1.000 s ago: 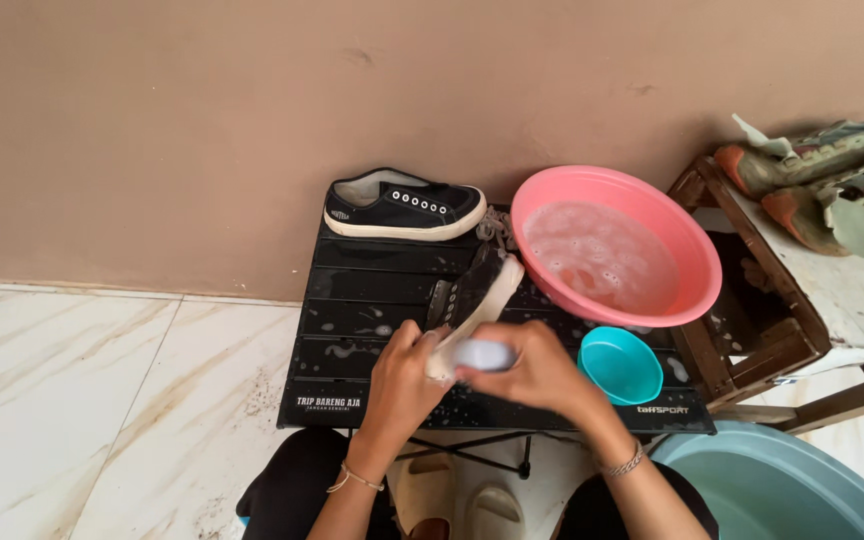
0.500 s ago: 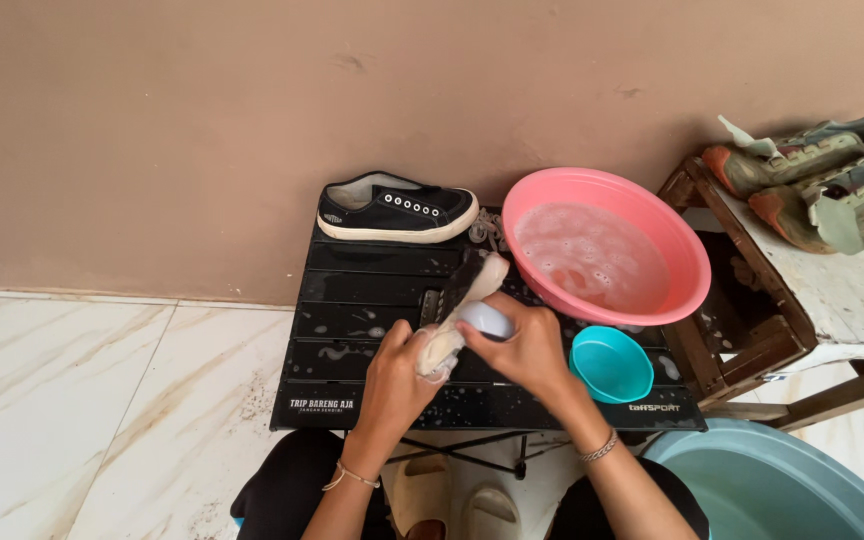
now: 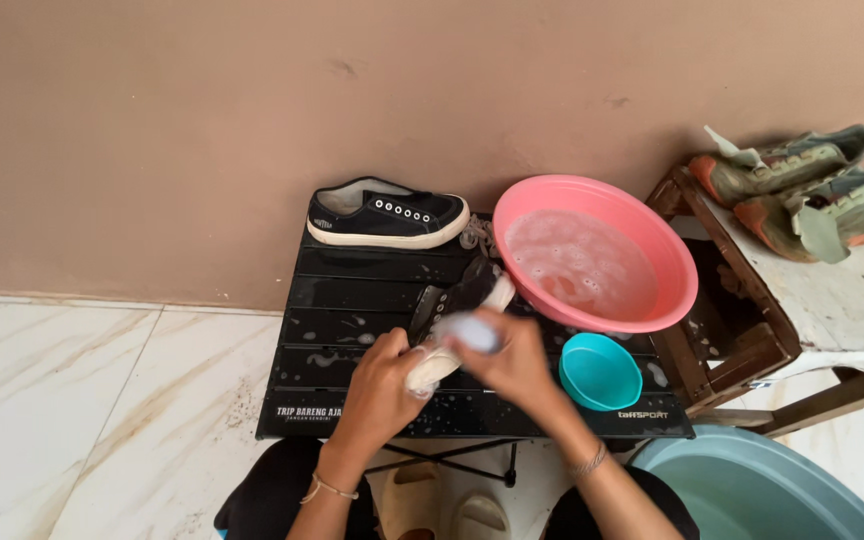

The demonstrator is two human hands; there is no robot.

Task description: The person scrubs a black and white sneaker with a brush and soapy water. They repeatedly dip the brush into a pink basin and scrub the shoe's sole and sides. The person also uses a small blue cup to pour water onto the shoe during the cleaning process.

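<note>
My left hand (image 3: 384, 385) grips the heel end of a black sneaker with a white sole (image 3: 462, 305), held tilted over a black slatted folding table (image 3: 342, 300). My right hand (image 3: 512, 360) is closed on a pale brush (image 3: 467, 330) that is blurred and pressed against the shoe's side. The matching black sneaker (image 3: 389, 215) stands at the table's back edge by the wall. A pink basin (image 3: 597, 255) of soapy water sits at the table's back right, and a small teal bowl (image 3: 600, 370) is just right of my right hand.
A worn wooden stool (image 3: 812, 300) at the right carries a pair of dirty green and orange shoes (image 3: 802, 180). A large blue-grey tub (image 3: 752, 490) is at the bottom right. Beige sandals (image 3: 442, 510) lie under the table. A brown wall is behind; marble tiles are at left.
The brush in my right hand has slid along the shoe's side, and both hands have shifted slightly. The view has tilted a little.
</note>
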